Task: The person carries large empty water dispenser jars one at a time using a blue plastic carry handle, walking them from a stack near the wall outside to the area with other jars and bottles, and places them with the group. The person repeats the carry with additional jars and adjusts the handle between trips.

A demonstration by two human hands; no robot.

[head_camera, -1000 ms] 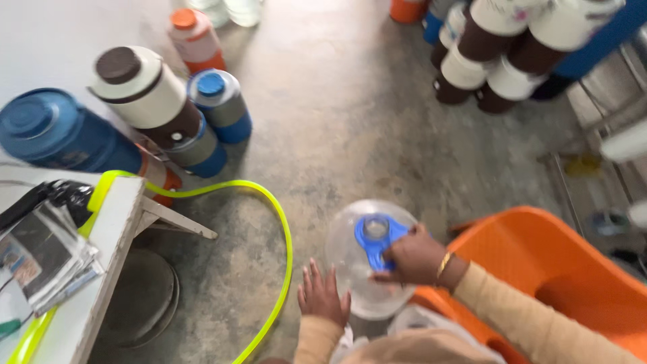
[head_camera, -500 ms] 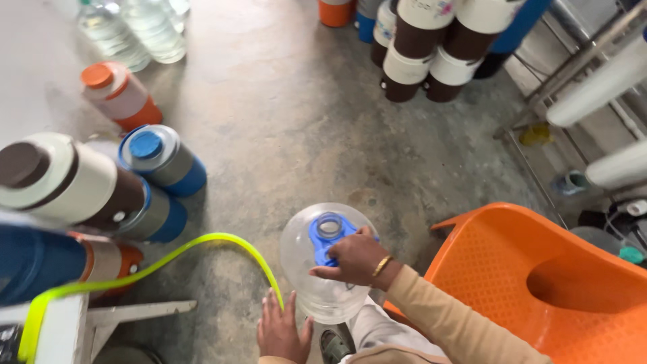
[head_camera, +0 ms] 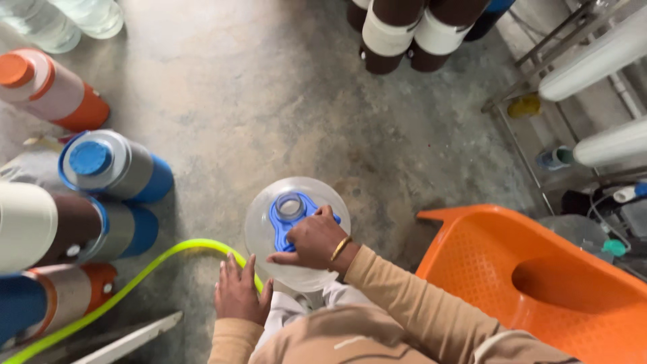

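Observation:
A clear plastic water jug stands upright on the concrete floor, seen from above, with an open neck and a blue carry handle. My right hand is closed around that blue handle. My left hand rests with fingers spread against the jug's near left side, over a yellow-green hose that curves along the floor toward the jug.
Insulated coolers in blue, orange and brown-white stand left and at the back. Clear bottles sit top left. An orange plastic chair is at right, with white filter cylinders on a metal rack behind.
The view has swung right and closer: the table and coolers slid left, the chair came further in. My right hand stays on the blue handle; my left hand stays by the jug.

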